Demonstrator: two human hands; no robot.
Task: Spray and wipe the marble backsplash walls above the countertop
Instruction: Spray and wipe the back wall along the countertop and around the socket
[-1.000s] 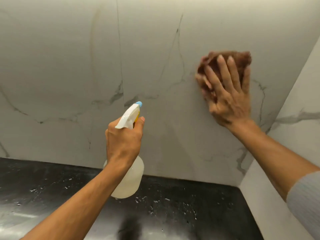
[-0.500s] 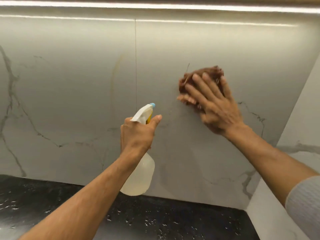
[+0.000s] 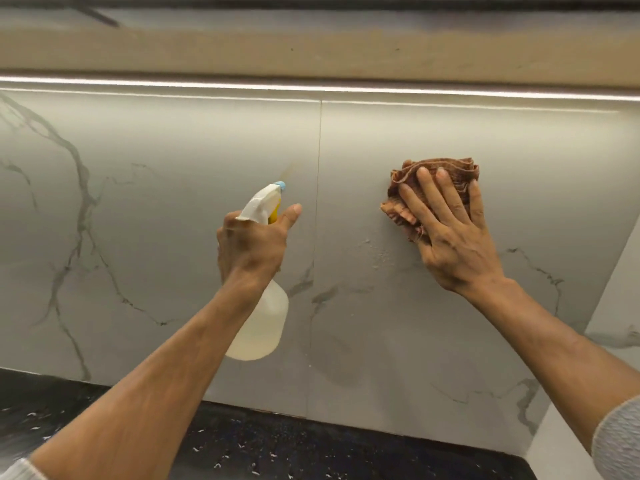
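The marble backsplash (image 3: 173, 237) is pale grey with dark veins and a vertical seam near the middle. My left hand (image 3: 254, 249) grips a white spray bottle (image 3: 261, 327) with a blue nozzle tip aimed at the wall near the seam. My right hand (image 3: 450, 233) lies flat, pressing a crumpled brown cloth (image 3: 440, 174) against the right panel. Small droplets (image 3: 379, 252) cling to the wall just left of that hand.
A black speckled countertop (image 3: 277, 448) runs along the bottom. A second marble wall (image 3: 620, 306) meets the backsplash at a corner on the right. A light strip (image 3: 311, 87) and cabinet underside (image 3: 311, 53) run above.
The view has tilted upward, bringing the light strip and cabinet underside into sight. The cloth hand slid back right after drifting left along the wall. The bottle stays raised toward the seam.
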